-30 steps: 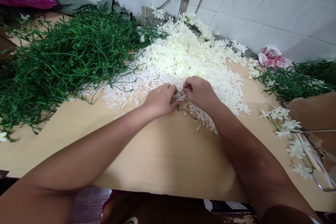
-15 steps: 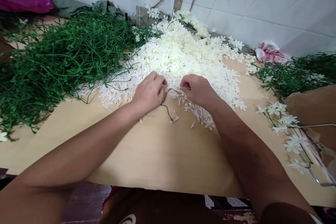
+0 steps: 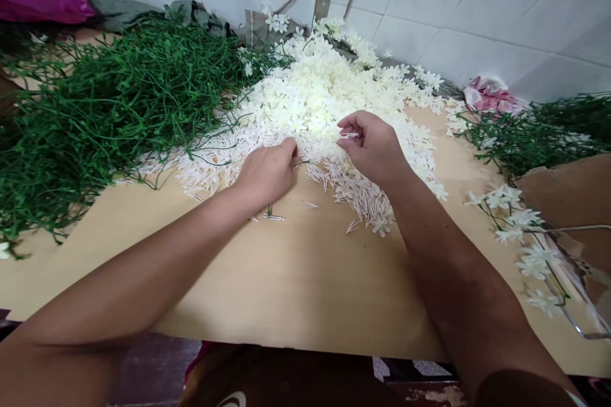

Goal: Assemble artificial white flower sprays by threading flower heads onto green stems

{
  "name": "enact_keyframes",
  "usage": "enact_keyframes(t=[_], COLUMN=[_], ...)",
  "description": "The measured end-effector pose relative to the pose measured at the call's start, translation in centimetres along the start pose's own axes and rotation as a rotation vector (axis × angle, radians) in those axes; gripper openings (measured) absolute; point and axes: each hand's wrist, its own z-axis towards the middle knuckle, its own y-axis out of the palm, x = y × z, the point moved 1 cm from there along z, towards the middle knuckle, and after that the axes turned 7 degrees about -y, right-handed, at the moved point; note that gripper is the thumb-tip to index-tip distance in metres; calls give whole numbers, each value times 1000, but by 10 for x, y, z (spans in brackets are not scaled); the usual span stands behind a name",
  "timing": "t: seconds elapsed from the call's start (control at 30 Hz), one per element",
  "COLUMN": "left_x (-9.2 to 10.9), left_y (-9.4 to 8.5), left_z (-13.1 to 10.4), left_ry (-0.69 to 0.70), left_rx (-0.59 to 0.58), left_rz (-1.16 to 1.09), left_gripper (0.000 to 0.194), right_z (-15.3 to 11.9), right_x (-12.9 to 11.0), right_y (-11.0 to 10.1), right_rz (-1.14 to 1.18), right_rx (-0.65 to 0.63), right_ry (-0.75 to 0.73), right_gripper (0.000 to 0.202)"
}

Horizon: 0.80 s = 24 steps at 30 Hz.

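Brown board: spans the centre and bottom [image 3: 286, 280].
Green stems: heaped upper left [image 3: 143, 82].
White flowers: piled upper centre [image 3: 319, 89], pale sticks [image 3: 224, 152] along the near edge.
Right hand: right of centre [image 3: 372, 145], fingers curled, holding a small white piece [image 3: 351, 135] (exact type unclear).
Left hand: centre [image 3: 270, 170], thumb and fingers pinched on a thin green stem [image 3: 301, 163], left of the right hand.
Loose stick: below centre, on the board [image 3: 309, 204].

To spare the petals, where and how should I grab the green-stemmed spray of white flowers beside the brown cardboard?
Best pinch the spray by its thin green stem, bare between the blossoms, likely from the left: flat tan board lies open there, while torn cardboard crowds the right.
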Motion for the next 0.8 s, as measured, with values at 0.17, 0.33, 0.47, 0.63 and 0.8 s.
enact_keyframes(t=[0.17,0.33,0.47,0.63,0.8], left_x=[-6,-9,-11,-8,-2], left_y=[-3,-2,-2,3,12], left_z=[3,4,4,1,0], left_ry=[-13,11,20,163,293], left_rx=[34,71,68,208,161], left_rz=[-276,-420,-420,-74,125], left_gripper=[34,35,30,27,24], right_z=[1,-1,-5,-11,-9], right_x=[2,-1,-10,-13,-10], right_y=[0,-2,6,20,17], right_rz=[101,-87,-230,-510,-411], right_rx=[-59,-132,-209,-410,-356], right_ry=[38,-47,-96,-109,-86], right_gripper=[18,8,9,5,7])
